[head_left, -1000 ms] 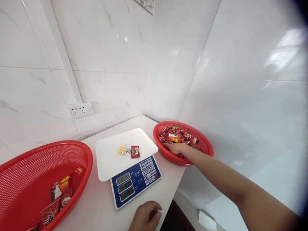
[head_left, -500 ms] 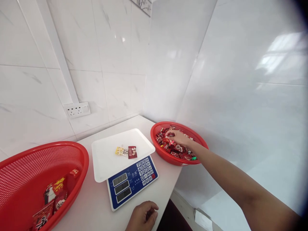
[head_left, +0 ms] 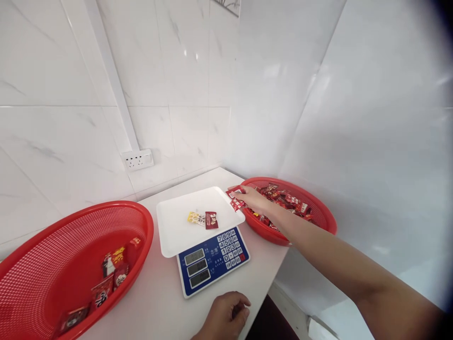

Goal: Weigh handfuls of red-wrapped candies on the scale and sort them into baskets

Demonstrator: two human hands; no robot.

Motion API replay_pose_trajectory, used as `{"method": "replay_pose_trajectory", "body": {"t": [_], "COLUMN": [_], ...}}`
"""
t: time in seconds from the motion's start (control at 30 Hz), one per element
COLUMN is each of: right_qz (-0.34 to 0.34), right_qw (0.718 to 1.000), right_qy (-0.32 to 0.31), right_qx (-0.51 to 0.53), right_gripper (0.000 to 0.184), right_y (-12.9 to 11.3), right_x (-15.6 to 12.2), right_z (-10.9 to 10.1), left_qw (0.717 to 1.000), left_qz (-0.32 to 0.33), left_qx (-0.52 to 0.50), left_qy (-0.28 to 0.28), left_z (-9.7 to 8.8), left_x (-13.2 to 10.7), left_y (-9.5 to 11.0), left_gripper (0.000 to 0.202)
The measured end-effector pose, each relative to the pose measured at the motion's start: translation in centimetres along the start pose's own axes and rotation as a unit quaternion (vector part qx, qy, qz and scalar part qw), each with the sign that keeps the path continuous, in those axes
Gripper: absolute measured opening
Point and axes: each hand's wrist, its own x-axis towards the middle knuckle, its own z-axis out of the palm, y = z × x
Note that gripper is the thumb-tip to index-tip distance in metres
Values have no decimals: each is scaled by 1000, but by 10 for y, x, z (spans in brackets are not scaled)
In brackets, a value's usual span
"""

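My right hand (head_left: 252, 198) grips red snack packets (head_left: 236, 199) over the right corner of the white weighing tray (head_left: 173, 236), beside the right basket's rim. How many packets it holds I cannot tell. On the tray lie a yellow-and-white packet (head_left: 196, 218) and a dark red packet (head_left: 211, 220), side by side. Below the tray shows the blue keypad and display panel of the digital scale (head_left: 214, 259). My left hand (head_left: 226, 315) rests on the table in front of the scale, loosely curled, thumb and fingers apart, holding nothing.
The red mesh basket (head_left: 283, 180) at right holds many wrapped snacks, partly hidden by my forearm. Another red basket (head_left: 46, 250) at left has several packets along its near side. Tiled walls meet behind the white table (head_left: 141, 302); a socket (head_left: 138, 160) is on the wall.
My right hand has lifted out of the right basket and moved left to the tray's edge, with red packets in its fingers. The view has shifted, so things sit further right.
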Motion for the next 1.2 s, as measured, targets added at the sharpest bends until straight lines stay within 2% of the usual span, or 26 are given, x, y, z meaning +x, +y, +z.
{"method": "replay_pose_trajectory", "body": {"t": [0.07, 0.17, 0.33, 0.47, 0.63, 0.7, 0.83, 0.93, 1.0, 1.07, 1.2], "right_qz": [7, 7, -14, -39, -86, -108, -120, -87, -56, -31, -4], "right_qw": [1000, 999, 998, 996, 989, 987, 980, 973, 969, 962, 936], "right_qy": [-28, -39, -36, -57, -83, -68, 22, 52, 33, -14, -107], "right_qx": [3, -10, -42, -60, -83, -98, -155, -206, -239, -273, -336], "right_gripper": [30, 34, 32, 32, 39, 41, 35, 35, 36, 38, 46], "right_y": [-6, -8, -7, -5, -2, -1, 6, 17, 27, 37, 55], "right_x": [3, 6, 3, 0, 2, 5, 14, 17, 14, 7, -9], "right_z": [14, 24, 25, 27, 30, 28, 8, -17, -36, -51, -69], "left_qw": [1000, 1000, 1000, 1000, 1000, 1000, 1000, 1000, 1000, 1000, 1000], "left_qz": [-1, 0, -1, -6, -8, -9, -10, -1, 12, 22, 17], "left_qx": [-4, -9, -9, -4, -10, -7, -6, -1, 8, 15, 22], "left_qy": [3, 4, 0, -2, 0, 2, -2, -5, -5, -4, 0], "left_z": [0, 0, 0, 0, 0, -1, -1, 0, 0, 0, 1], "left_x": [-1, -2, -1, 0, -2, -2, -1, 0, 1, 3, 6], "left_y": [0, 0, -1, -1, 2, 3, 4, 2, -2, -5, -10], "left_gripper": [25, 24, 24, 24, 24, 23, 24, 24, 24, 23, 22]}}
